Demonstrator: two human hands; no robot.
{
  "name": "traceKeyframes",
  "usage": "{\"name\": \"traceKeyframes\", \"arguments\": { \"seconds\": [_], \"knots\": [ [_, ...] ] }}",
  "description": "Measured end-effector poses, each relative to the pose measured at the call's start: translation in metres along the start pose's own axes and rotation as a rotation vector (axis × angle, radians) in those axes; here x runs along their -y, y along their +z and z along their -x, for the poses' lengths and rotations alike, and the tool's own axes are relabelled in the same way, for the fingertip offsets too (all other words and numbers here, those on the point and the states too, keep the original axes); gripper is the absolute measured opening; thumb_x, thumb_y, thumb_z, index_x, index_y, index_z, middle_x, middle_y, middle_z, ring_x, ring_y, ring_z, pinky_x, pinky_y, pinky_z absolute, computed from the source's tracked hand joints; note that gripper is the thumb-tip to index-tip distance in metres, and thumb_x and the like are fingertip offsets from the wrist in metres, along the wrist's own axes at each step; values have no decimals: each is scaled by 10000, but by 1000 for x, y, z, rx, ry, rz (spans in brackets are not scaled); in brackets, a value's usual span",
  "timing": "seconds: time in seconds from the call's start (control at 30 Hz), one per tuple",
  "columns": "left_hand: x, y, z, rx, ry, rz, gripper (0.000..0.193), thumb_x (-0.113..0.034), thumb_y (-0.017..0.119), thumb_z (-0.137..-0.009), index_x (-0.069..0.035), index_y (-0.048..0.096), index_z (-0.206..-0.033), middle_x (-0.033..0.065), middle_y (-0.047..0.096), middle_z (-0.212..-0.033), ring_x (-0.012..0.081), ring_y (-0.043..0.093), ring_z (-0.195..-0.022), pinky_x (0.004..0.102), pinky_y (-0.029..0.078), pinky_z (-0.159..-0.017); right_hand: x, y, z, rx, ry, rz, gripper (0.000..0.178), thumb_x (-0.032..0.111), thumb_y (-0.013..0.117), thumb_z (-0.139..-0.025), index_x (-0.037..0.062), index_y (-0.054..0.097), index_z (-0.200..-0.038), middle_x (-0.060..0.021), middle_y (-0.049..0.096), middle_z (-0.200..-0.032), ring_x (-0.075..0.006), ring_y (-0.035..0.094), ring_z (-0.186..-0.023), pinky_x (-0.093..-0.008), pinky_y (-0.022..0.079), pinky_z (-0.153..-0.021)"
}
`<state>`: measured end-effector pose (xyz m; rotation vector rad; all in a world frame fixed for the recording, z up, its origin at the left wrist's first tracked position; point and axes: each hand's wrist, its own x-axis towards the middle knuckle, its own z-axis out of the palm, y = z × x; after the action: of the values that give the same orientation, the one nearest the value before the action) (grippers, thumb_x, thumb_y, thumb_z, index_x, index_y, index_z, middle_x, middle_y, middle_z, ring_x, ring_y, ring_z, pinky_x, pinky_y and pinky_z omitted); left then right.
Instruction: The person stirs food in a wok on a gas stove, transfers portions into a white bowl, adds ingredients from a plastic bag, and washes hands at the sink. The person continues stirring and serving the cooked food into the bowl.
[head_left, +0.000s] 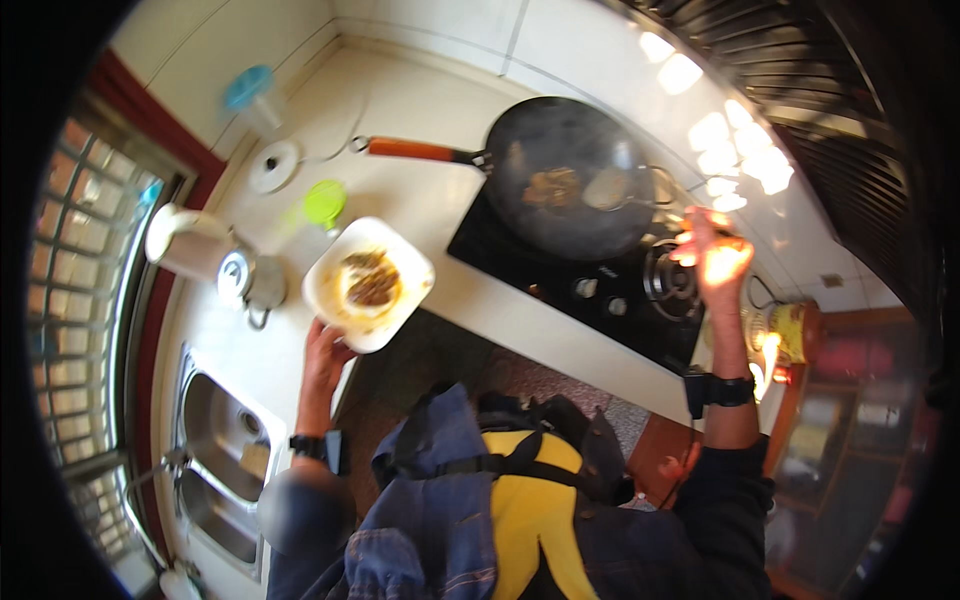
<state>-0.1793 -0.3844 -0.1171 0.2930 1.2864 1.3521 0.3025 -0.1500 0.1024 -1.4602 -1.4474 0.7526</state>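
Note:
My left hand (325, 355) grips the near edge of a white square dish (412, 305), fingers underneath it. Brown cooked food (370, 280) and yellowish sauce lie in the dish, which I hold just off the counter's front edge. My right hand (715, 255), brightly lit, is closed round the handle of a metal cooking spatula (606, 188). Its rounded head rests inside a dark wok (570, 228), beside a small heap of brown food (552, 187). Haze hangs over the wok, whose wooden handle (410, 148) points left.
The wok stands on a black gas hob (545, 292) with another burner (672, 280) at the right. On the left counter are a green-lidded container (324, 203), a metal kettle (262, 280) and a white round lid (274, 166). A double sink (222, 425) is nearer.

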Motion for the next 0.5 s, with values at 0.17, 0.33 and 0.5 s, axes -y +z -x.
{"name": "traceKeyframes", "arguments": {
  "seconds": [0.17, 0.33, 0.5],
  "knots": [
    [-16, 49, 3, 52, 51, 91, 515, -24, 545, -855, -32, 450, -1361, 119, 625, -1224, 238, 678, -1038, 371, 578, -889, 38, -14, 8, -38, -99, -143, 270, 185, 629, -948, -83, 652, -972, -114, 641, -624, -172, 596, -436, -243, 440, -407],
    [-25, 84, 14, 113, 51, 157, 439, -20, 563, -873, -14, 486, -1304, 123, 632, -1198, 231, 689, -981, 374, 588, -856, 85, -7, 42, 125, -94, -209, 259, 147, 608, -935, -107, 649, -952, -138, 625, -595, -182, 575, -408, -269, 444, -399],
    [-19, 102, 20, 154, 22, 188, 425, -20, 586, -877, -1, 495, -1291, 134, 630, -1199, 232, 678, -1006, 375, 580, -874, 115, 20, 72, 363, -56, -193, 235, 143, 579, -970, -76, 658, -1002, -133, 634, -620, -159, 573, -411, -243, 432, -396]
  ]
}}
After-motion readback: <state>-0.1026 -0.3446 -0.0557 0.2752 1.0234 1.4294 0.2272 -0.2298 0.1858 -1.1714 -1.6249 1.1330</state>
